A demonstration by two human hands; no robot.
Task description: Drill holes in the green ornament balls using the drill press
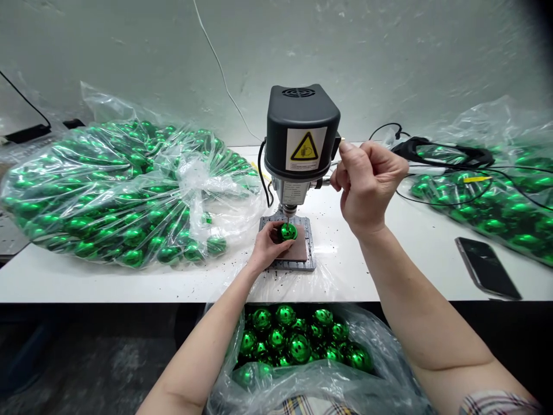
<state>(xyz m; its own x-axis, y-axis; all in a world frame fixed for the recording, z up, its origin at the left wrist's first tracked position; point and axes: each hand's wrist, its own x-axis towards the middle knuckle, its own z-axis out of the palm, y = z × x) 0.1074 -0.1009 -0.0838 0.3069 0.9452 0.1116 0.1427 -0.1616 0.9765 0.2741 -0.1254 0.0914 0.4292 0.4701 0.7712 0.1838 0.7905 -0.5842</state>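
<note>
A small black bench drill press (302, 132) stands on the white table, a yellow warning label on its front. Under its bit, my left hand (268, 245) grips a shiny green ball ornament (288, 231) between thumb and fingers. The ball is over a brown pad (298, 251) on the grey slotted base (311, 265), and the bit is at or just above its top. To the right of the drill head, my right hand (367, 178) is closed around the drill press's feed lever, which is mostly hidden by the fingers.
A big clear bag of green balls (95, 190) lies at the left. Another bag (510, 207) with a coiled black cable (444, 153) is at the right, near a phone (488, 268). An open bag of balls (298, 346) sits below the table edge. Dark shavings lie around the base.
</note>
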